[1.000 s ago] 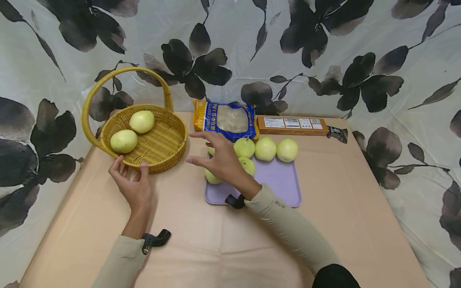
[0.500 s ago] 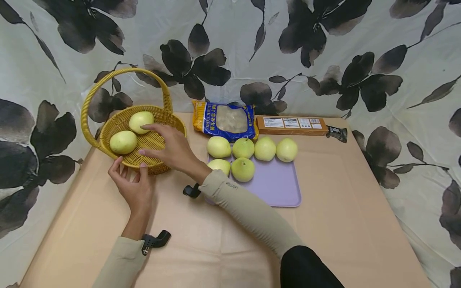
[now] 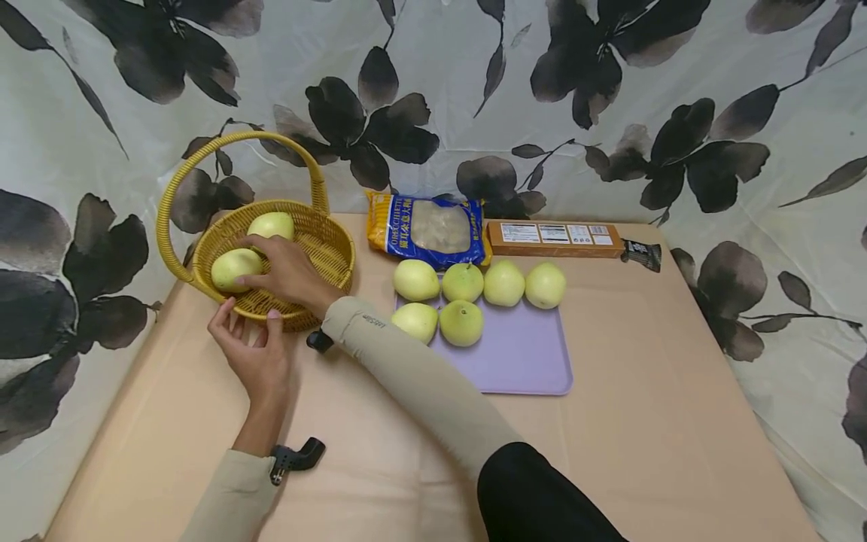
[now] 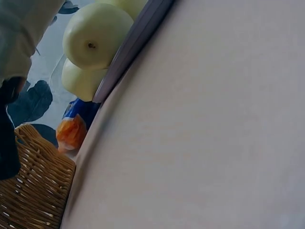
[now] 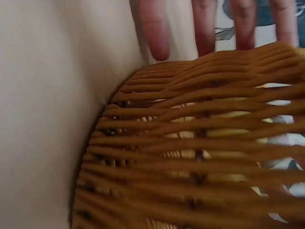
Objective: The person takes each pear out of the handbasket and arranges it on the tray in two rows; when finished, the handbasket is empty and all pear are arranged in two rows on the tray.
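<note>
Two pale yellow-green pears lie in the yellow wicker basket (image 3: 339, 248) at the left in the head view. My right hand (image 3: 291, 275) reaches over its right rim and grips the nearer pear (image 3: 233, 267) between thumb and fingers. The other pear (image 3: 272, 225) lies just behind, partly covered by the fingers. At the basket's near side, my left hand (image 3: 254, 357) rests its spread fingertips against the outer wall. The right wrist view shows those fingers (image 5: 153, 33) against the woven wall (image 5: 181, 119). Several more pears (image 3: 504, 283) stand on a lilac tray (image 3: 515, 369).
Behind the tray lie a blue and yellow pasta bag (image 3: 430, 229) and an orange-brown box (image 3: 555, 238), with a small black packet (image 3: 641, 254) at its right end. A floral curtain (image 3: 467, 68) hangs behind the table. The basket's tall handle (image 3: 240, 138) arches at the left.
My right hand has moved left from over the tray into the basket and now grips the nearer pear. The left hand has stayed at the basket's near side.
</note>
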`<state>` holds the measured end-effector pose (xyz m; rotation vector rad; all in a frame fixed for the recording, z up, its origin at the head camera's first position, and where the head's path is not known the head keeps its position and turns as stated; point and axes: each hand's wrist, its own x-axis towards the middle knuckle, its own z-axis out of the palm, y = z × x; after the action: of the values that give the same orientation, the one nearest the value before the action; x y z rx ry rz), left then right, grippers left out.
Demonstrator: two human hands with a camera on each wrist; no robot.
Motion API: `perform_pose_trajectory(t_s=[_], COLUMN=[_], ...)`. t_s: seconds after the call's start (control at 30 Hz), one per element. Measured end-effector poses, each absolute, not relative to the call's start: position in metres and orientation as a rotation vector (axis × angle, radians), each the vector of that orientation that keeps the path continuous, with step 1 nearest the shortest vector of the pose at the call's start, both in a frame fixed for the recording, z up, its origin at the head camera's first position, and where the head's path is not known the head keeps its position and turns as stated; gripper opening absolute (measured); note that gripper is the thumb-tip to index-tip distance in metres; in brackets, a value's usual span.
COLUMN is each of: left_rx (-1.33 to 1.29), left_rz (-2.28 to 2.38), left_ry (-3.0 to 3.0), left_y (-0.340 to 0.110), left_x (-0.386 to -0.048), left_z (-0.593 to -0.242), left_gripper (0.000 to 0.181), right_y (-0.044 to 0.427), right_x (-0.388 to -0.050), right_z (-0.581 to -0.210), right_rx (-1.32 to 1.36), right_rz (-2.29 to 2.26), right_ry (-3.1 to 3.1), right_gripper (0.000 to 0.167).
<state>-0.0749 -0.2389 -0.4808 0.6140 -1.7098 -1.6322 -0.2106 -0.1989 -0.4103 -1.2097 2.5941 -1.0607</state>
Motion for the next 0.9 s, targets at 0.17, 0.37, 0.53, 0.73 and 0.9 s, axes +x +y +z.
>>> perform_pose_trajectory(t_s=[0.17,0.37,0.53,0.73,0.9], left_rx=[0.594,0.596,0.600,0.596,0.591], left_rz=[-1.625,-1.622,-1.638,-1.637,-1.646], left_ry=[-1.695,-1.688,-1.686,-1.675,-1.679], left_y=[-0.240,-0.238,-0.234,-0.234,-0.236], left_x=[-0.072,-0.070,-0.071,-0.073,-0.075], left_z=[-0.478,-0.478,-0.479,-0.479,-0.480], left_gripper=[0.063,0.062,0.063,0.064,0.065], right_y=[-0.218,-0.228,-0.227,-0.220,-0.211], right_x=[-0.214,-0.218,-0.221,-0.221,-0.217], right_z=[-0.413,-0.418,-0.420,-0.416,-0.411], right_rx=[-1.249,-1.257,-1.265,-1.223,-1.137], right_rz=[-0.995,-0.863,-0.771,-0.910,-0.969], right_ry=[2.574,2.568,2.557,2.474,2.449], right_gripper=[0.064,0.066,0.061,0.050,0.046])
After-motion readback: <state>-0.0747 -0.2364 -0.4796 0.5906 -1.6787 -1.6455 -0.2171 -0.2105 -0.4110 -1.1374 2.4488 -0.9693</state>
